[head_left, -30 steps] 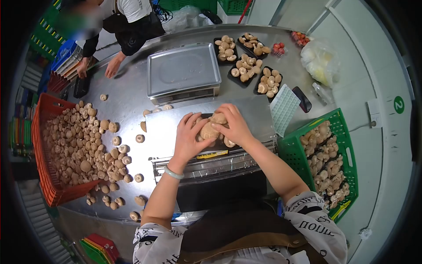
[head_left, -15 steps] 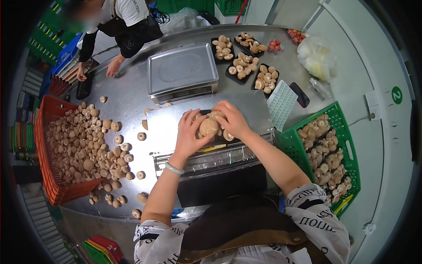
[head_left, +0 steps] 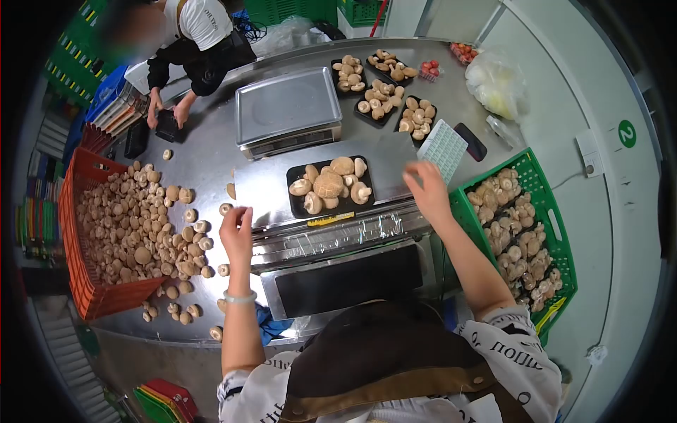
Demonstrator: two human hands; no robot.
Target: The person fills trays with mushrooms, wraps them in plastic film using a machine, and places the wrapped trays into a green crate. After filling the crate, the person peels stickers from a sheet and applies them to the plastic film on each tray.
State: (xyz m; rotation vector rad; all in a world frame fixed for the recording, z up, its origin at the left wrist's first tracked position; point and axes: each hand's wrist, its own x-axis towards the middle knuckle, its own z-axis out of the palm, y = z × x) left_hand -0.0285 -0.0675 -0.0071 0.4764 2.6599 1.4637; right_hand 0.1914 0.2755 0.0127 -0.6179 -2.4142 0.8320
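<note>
A black tray [head_left: 293,203] with shiitake mushrooms [head_left: 328,185] sits on the metal plate in front of me, a yellow label [head_left: 331,219] along its near edge. My left hand [head_left: 236,229] is off the tray's left side, fingers loosely bent and apart, holding nothing. Near its fingertips lies a loose mushroom [head_left: 225,209]. To the right of the tray my right hand [head_left: 429,189] hovers empty, thumb and fingers spread, close to a pale green sheet of labels [head_left: 443,150]. Between my forearms is a wrapping machine with clear film [head_left: 345,242] and a dark pad [head_left: 349,277].
A scale [head_left: 288,106] stands behind the plate; filled trays [head_left: 379,102] are beyond it. An orange crate [head_left: 81,275] spills mushrooms on the left. At right is a green crate [head_left: 557,218] of packed mushrooms. Across the table, a co-worker's hands hold a black tray [head_left: 167,125].
Both my hands have let go of the mushrooms on the tray and moved apart, left and right. The co-worker has picked up a black tray.
</note>
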